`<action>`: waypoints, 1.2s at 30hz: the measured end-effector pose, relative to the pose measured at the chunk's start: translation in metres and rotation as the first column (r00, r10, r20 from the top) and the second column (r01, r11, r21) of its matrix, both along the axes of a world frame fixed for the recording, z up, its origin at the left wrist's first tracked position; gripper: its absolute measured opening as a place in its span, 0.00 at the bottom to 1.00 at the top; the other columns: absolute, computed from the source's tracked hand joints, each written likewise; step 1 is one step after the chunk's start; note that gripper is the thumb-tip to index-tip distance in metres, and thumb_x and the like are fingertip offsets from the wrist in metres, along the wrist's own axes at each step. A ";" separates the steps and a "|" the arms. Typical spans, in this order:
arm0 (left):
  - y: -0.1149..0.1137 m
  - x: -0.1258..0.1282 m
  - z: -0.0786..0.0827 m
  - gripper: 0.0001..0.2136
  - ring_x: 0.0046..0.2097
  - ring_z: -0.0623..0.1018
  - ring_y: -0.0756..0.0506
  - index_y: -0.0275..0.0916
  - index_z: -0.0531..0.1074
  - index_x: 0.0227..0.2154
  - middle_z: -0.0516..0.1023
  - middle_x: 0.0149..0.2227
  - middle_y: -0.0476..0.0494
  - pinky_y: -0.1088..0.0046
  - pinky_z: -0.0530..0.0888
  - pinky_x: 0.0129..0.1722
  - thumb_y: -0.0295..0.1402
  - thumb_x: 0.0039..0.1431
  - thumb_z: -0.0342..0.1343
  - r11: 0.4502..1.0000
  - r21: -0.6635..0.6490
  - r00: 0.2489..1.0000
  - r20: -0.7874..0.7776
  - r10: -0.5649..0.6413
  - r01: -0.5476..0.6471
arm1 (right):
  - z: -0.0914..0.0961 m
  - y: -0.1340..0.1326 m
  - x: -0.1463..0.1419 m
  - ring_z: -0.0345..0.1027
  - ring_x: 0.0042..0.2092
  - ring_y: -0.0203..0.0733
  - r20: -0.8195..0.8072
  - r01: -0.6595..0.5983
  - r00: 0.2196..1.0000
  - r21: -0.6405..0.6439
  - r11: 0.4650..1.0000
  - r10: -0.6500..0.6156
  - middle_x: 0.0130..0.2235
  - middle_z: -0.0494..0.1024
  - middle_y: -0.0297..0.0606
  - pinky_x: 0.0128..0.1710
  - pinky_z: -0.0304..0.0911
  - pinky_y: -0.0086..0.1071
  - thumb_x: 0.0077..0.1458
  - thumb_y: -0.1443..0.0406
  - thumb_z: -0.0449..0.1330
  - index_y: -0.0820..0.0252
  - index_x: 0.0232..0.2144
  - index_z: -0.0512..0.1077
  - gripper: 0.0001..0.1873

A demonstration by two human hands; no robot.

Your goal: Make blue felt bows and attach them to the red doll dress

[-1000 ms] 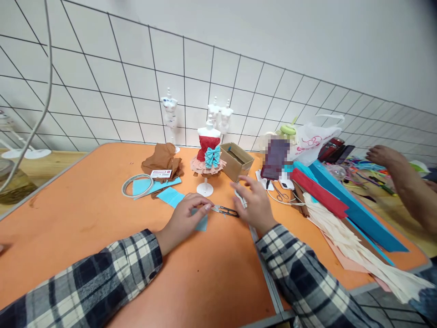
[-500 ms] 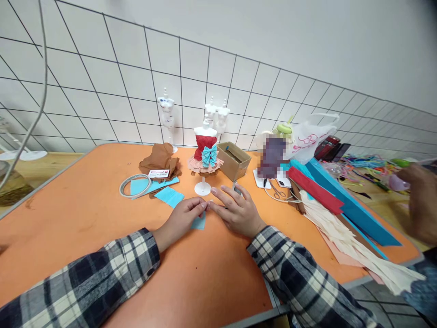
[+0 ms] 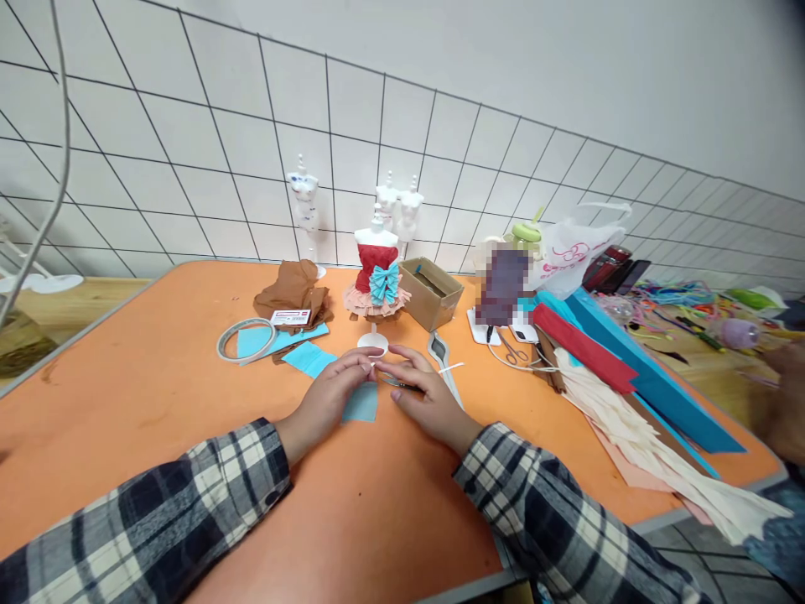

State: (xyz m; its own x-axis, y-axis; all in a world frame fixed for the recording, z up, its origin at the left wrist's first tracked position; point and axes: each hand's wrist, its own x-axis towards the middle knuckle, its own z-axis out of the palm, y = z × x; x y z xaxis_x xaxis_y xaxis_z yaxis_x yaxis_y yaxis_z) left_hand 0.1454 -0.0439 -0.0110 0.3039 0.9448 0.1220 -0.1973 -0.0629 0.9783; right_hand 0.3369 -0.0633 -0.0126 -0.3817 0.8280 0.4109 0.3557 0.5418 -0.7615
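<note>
Over the orange table, my left hand (image 3: pixel 330 387) is closed, thumb and index finger pinched on something small and pale that I cannot make out. My right hand (image 3: pixel 433 398) reaches in from the other side, fingertips against the left ones, thumb and fingers apart. Between its thumb and index finger a slim dark metal tool (image 3: pixel 402 384) shows, mostly hidden by the hand. A light-blue paper piece (image 3: pixel 360 403) lies under the left fingers. Just beyond, a small white mannequin (image 3: pixel 376 237) on a round base wears a red top, a blue bow (image 3: pixel 384 285) and a pink ruffled skirt (image 3: pixel 358 299).
Left of the mannequin lie brown paper (image 3: pixel 288 287), a small box (image 3: pixel 290 318) and a tape roll (image 3: pixel 222 342). A cardboard box (image 3: pixel 433 306) stands behind. Rightward are a grey-handled tool (image 3: pixel 438 348), scissors (image 3: pixel 516 354), paper strips (image 3: pixel 616 403) and another person's hand (image 3: pixel 783 394).
My right hand's fingers have lowered and drawn closer together, uncovering the grey-handled tool and a white strip behind. My left hand stays pinched. The other person's hand has moved down and right.
</note>
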 end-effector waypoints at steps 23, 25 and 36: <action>-0.001 -0.007 -0.005 0.10 0.32 0.66 0.48 0.39 0.66 0.24 0.66 0.26 0.50 0.72 0.65 0.35 0.33 0.61 0.49 0.982 0.185 0.991 -0.121 0.059 -0.036 | 0.004 -0.012 -0.008 0.57 0.62 0.46 -0.099 0.059 0.993 -0.094 0.994 -0.068 0.66 0.55 0.38 0.61 0.57 0.44 0.61 0.59 0.56 0.47 0.59 0.66 0.23; -0.003 -0.007 -0.003 0.11 0.32 0.68 0.47 0.39 0.68 0.25 0.68 0.27 0.49 0.72 0.65 0.35 0.34 0.62 0.49 0.974 0.227 0.974 -0.217 0.071 -0.020 | 0.004 -0.009 -0.006 0.58 0.61 0.46 -0.112 0.147 0.982 -0.052 0.988 -0.152 0.63 0.61 0.39 0.58 0.59 0.44 0.59 0.62 0.57 0.48 0.57 0.66 0.23; -0.008 -0.002 0.008 0.11 0.43 0.75 0.42 0.40 0.79 0.34 0.78 0.38 0.41 0.69 0.70 0.45 0.38 0.63 0.53 0.926 0.362 0.930 -0.366 0.038 0.105 | 0.010 -0.017 -0.004 0.60 0.58 0.49 0.089 0.245 0.954 0.315 0.917 -0.286 0.59 0.67 0.36 0.59 0.56 0.49 0.57 0.67 0.57 0.47 0.46 0.77 0.17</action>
